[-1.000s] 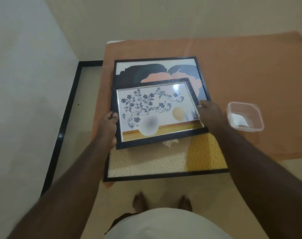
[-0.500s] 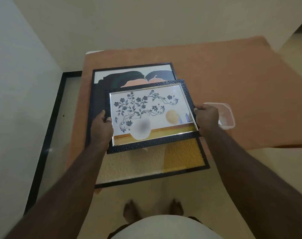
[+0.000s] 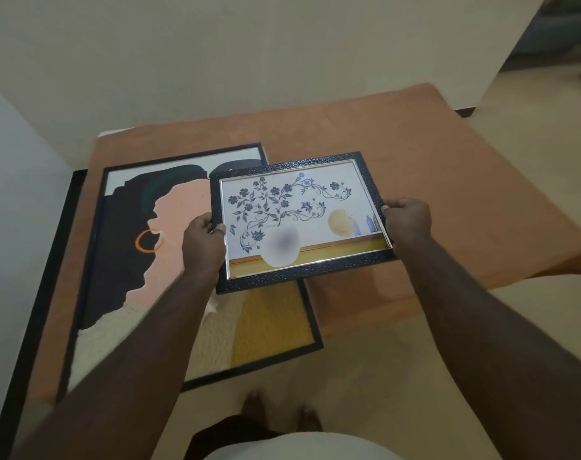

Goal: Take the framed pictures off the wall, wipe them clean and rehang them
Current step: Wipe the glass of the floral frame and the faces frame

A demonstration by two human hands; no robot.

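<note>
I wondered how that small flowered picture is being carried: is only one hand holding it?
No, the left hand grips the small flowered picture at its left edge and the right hand grips its right edge.

Small framed picture (image 3: 299, 220): dark frame with pebbled, speckled finish, shiny silver inner trim, glossy reflective glazing. Large framed picture (image 3: 169, 260): thin smooth black frame, print looks grainy at the bottom. Bed cover (image 3: 448, 180): matt orange-brown cloth. Floor (image 3: 415, 376): smooth, pale.

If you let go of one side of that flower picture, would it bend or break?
The flower picture probably wouldn't bend: its dark frame stays flat between the left hand and right hand. The shiny front looks like glass, so a fall might crack it.
</note>
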